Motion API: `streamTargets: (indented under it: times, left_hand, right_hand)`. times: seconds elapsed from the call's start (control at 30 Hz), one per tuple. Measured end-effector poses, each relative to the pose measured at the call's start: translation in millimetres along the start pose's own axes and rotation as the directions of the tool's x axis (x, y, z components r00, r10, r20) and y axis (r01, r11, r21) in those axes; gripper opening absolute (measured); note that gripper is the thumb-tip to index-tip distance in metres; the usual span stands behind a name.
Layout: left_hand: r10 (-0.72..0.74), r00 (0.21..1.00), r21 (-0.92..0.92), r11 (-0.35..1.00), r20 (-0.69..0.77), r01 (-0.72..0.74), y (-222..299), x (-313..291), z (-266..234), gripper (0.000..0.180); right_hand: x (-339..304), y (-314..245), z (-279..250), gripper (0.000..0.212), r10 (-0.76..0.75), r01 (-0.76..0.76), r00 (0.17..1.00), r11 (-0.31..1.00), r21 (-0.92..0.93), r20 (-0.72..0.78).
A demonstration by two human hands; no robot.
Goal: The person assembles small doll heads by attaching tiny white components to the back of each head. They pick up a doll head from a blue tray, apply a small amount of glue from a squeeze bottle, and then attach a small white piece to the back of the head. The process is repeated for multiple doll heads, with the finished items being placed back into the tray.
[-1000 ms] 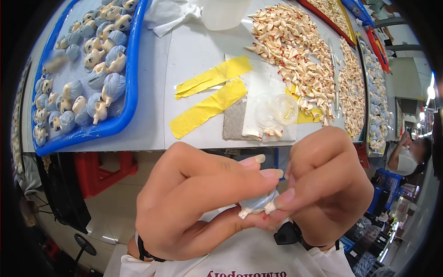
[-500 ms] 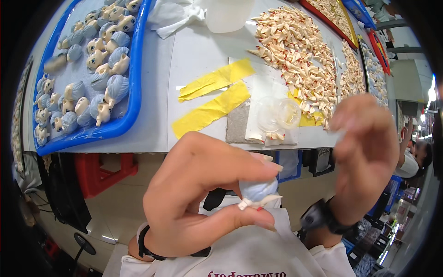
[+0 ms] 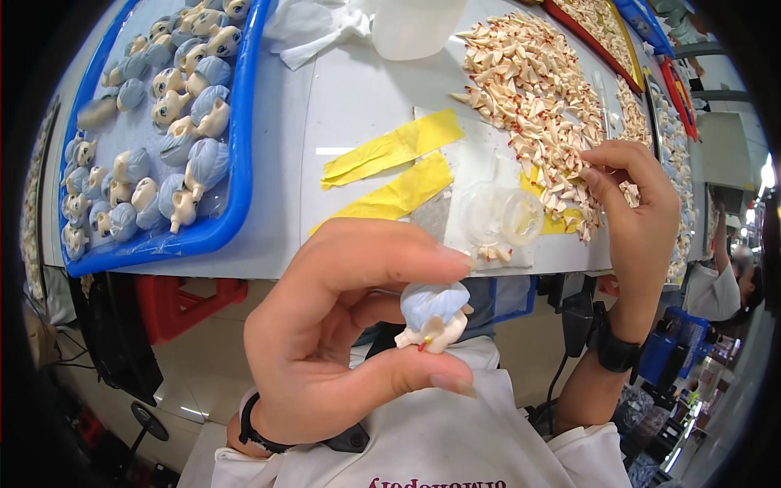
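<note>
Between the thumb and fingers of my left hand (image 3: pixel 342 333) is a small doll head (image 3: pixel 435 313) with pale blue hair and cream skin. A red and yellow spot shows low on its side, and its face is hidden from this view. My right hand (image 3: pixel 630 183) reaches to the right edge of a heap of small pointed cream pieces (image 3: pixel 537 98), many with red ends. Its thumb and index finger are drawn close together there; what lies between the tips is too small to make out.
A blue tray (image 3: pixel 240 163) with several blue-haired doll heads stands at the left. Yellow tape strips (image 3: pixel 394 146), a clear round plastic cup (image 3: pixel 512 215) and a white cloth (image 3: pixel 313 32) lie on the table. A translucent container (image 3: pixel 415 28) is at the back. A red stool (image 3: pixel 187 305) stands below.
My right hand has moved from raised near the table's front edge to the cream pieces. My left hand has turned the doll head, and an ear-like cream part now faces me.
</note>
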State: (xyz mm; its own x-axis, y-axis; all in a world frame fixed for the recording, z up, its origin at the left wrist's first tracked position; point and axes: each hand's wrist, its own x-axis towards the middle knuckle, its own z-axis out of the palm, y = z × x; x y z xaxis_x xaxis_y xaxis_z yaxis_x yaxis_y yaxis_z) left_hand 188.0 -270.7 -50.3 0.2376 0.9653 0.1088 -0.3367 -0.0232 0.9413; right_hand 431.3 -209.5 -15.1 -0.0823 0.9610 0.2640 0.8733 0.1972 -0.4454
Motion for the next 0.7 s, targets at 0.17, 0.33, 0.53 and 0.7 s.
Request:
streamTargets:
  times: [0.17, 0.33, 0.53, 0.7]
  left_hand:
    - [0.014, 1.000, 0.029, 0.999, -0.009, -0.013, 0.0, 1.3, 2.4, 0.061]
    - [0.073, 0.994, -0.100, 0.992, -0.086, -0.081, -5.8, 0.0, 9.1, 0.054]
    - [0.066, 0.998, 0.171, 0.983, 0.013, -0.068, 6.8, 2.4, 3.2, 0.050]
    - [0.139, 0.989, 0.106, 0.984, 0.053, -0.144, -2.3, -1.4, -2.0, 0.046]
  right_hand:
    - [-1.8, 4.3, -3.7, 0.008, -0.058, 0.058, 0.984, 0.998, -0.007, -0.166]
    - [-9.6, 3.4, -7.6, 0.009, 0.076, -0.019, 0.976, 0.964, 0.264, -0.205]
    - [-19.5, 0.3, -14.5, 0.012, 0.166, -0.083, 0.980, 0.846, 0.527, -0.113]
    - [-27.4, 6.8, -17.4, 0.015, 0.173, -0.077, 0.977, 0.829, 0.554, -0.123]
